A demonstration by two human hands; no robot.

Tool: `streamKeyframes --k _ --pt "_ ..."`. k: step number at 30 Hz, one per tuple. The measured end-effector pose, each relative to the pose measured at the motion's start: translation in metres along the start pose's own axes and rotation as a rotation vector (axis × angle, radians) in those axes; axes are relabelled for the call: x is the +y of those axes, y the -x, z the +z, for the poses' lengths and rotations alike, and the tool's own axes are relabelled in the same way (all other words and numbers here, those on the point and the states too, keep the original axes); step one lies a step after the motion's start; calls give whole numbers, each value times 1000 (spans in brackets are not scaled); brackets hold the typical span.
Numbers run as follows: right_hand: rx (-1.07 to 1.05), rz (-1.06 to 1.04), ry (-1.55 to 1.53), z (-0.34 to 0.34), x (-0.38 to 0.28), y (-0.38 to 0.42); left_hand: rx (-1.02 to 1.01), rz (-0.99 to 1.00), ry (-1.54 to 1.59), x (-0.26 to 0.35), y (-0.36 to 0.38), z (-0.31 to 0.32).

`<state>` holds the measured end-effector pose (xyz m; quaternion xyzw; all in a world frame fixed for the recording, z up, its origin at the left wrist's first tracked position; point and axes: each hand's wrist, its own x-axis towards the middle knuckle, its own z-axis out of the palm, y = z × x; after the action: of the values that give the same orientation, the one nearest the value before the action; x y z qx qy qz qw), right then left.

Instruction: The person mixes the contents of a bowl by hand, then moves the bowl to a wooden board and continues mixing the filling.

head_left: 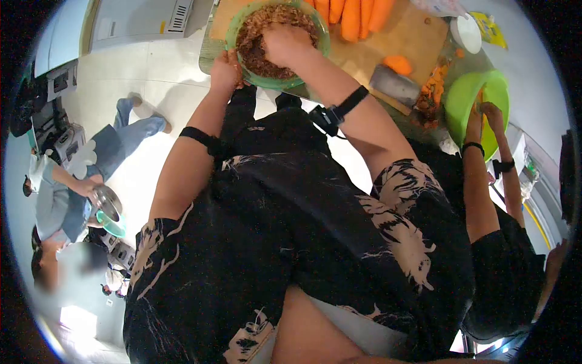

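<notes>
A green bowl (323,37) stands at the near edge of the table, filled with a brown, crumbly minced mixture (257,24). My left hand (226,71) grips the bowl's rim at its near left side, with bits of the mixture stuck on the fingers. Inside the bowl, my right hand (286,46) is pushed down into the mixture. Its fingers are buried, so their shape is hidden.
Several peeled carrots (350,18) lie on a wooden board (364,57) right of the bowl. Near them are a grey block-like object (394,86), orange peelings (433,88) and a white bowl (465,33). Another person's hands (485,112) reach into a lime-green basin (494,82). At left, a person holds a metal bowl (107,203).
</notes>
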<state>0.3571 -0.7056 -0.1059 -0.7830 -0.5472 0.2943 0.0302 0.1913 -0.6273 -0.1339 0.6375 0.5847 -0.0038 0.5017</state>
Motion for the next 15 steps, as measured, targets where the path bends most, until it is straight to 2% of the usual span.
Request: streamKeyframes --k 3,6,7,10,12,13,15 --pt "-211 145 46 -20 -7 27 15 45 -36 -15 -12 0" --pt "-168 93 15 7 -23 30 25 95 -90 -31 -22 6" --pt "-251 0 -24 2 -31 28 32 111 -108 -35 -26 7" --pt "-3 -96 -106 16 -30 4 50 103 -123 -41 -28 9" --pt "56 -8 -112 1 -14 -2 10 -14 -99 -10 -4 3" --pt "28 67 -96 -10 -9 0 -18 -93 -75 5 6 -1" --pt "-106 118 -17 -27 -1 9 65 67 -125 -35 -24 8"
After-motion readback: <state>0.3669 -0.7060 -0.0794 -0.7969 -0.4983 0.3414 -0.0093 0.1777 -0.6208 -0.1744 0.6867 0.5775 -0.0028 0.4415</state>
